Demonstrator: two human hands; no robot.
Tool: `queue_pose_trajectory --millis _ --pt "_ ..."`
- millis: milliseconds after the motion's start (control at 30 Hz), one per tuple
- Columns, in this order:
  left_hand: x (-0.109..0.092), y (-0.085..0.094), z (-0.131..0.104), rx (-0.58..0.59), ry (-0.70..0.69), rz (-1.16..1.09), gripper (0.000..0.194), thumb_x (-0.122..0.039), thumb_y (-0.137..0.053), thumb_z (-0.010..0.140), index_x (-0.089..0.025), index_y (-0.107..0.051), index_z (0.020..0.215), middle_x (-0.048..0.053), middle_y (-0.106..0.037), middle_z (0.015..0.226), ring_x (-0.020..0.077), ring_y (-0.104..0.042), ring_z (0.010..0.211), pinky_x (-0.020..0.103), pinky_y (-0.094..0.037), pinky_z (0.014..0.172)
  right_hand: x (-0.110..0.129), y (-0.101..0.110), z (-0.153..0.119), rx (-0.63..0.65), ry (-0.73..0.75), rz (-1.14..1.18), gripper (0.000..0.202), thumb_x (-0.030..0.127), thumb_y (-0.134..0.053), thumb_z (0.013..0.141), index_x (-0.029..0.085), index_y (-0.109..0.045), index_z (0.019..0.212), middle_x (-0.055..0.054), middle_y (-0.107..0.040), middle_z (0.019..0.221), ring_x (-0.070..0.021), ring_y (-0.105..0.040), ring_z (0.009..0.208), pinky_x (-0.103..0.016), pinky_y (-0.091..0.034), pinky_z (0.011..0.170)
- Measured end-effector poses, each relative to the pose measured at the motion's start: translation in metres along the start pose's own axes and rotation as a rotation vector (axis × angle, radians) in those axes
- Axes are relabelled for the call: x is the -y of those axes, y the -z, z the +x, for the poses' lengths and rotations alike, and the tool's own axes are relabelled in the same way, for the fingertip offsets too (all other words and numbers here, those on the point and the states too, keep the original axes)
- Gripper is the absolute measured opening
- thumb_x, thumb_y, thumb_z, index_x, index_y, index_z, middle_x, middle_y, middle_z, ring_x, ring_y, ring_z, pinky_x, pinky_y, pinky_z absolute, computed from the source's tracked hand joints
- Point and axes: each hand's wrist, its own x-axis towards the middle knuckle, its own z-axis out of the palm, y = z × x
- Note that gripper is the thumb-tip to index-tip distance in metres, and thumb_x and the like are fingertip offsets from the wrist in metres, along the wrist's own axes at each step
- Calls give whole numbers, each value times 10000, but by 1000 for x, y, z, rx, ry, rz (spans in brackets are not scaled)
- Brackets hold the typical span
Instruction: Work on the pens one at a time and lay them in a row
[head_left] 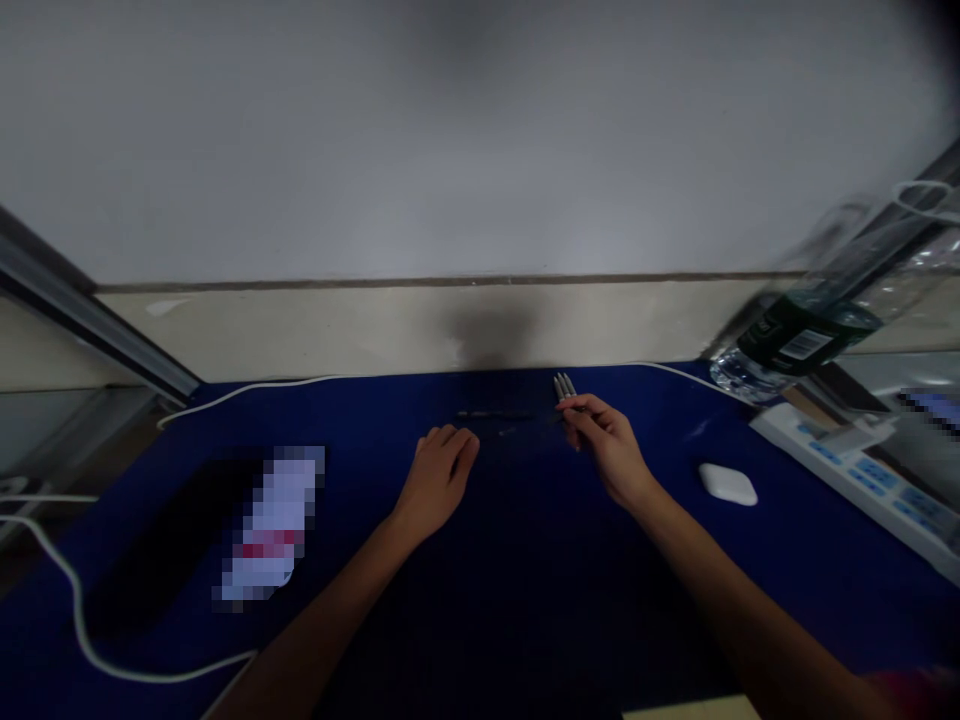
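Observation:
My left hand (pixel 444 468) rests on the blue tabletop (pixel 517 570), palm down, with its fingers curled in loosely and nothing visible in them. Just beyond it a dark, thin pen (pixel 495 413) lies crosswise. My right hand (pixel 606 445) is pinched closed beside several pens (pixel 564 385) whose silvery tips point toward the wall. Its fingers cover most of their barrels, and what lies between the fingertips cannot be made out. A faint, clear strip (pixel 510 431) shows between the two hands.
A pixelated phone screen (pixel 274 530) is at left, near a white cable (pixel 79 600). At right are a white earphone case (pixel 727 484), a power strip (pixel 862 475) and a large plastic bottle (pixel 806 335). A wall (pixel 337 325) borders the far edge; yellowish paper (pixel 694 709) shows in front.

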Motion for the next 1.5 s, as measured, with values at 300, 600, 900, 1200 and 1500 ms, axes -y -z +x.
queue_pose_trajectory --millis 300,600,900,1200,1500 --pt "2 -3 -2 -61 33 -52 621 -586 -220 1228 -259 -741 1142 63 -722 1063 263 -647 985 433 -510 910 -26 -3 -5 -16 526 -876 266 320 -556 1114 248 -810 1085 -117 -781 1040 -329 -665 1021 -484 -583 928" --pt "0 -5 -2 58 -28 111 538 -532 -272 1247 -240 -707 1123 27 -726 958 245 -636 894 414 -464 853 -32 -6 -7 87 528 -979 293 379 -591 1115 246 -848 1157 -118 -809 1015 -353 -700 1044 -540 -591 951" --pt "1 -5 -4 81 -118 176 451 -417 -334 1253 -241 -741 1175 37 -721 992 251 -626 925 424 -470 860 -2 -23 -24 314 224 -506 548 524 -404 1182 261 -765 865 -60 -753 795 -256 -740 792 -413 -566 807" --pt "-1 -2 -4 48 -135 165 319 -378 -459 1226 -269 -758 1243 30 -745 1012 248 -647 944 412 -471 853 -8 -28 -25 268 137 -461 294 460 -633 1047 264 -735 853 -36 -741 769 -236 -684 723 -376 -495 681" --pt "3 7 1 24 -76 125 258 -363 -512 1182 -239 -733 1137 44 -759 1011 266 -642 969 435 -472 893 -4 -14 -14 235 70 -424 533 614 -575 1084 247 -658 706 -34 -685 667 -199 -622 620 -346 -458 611"
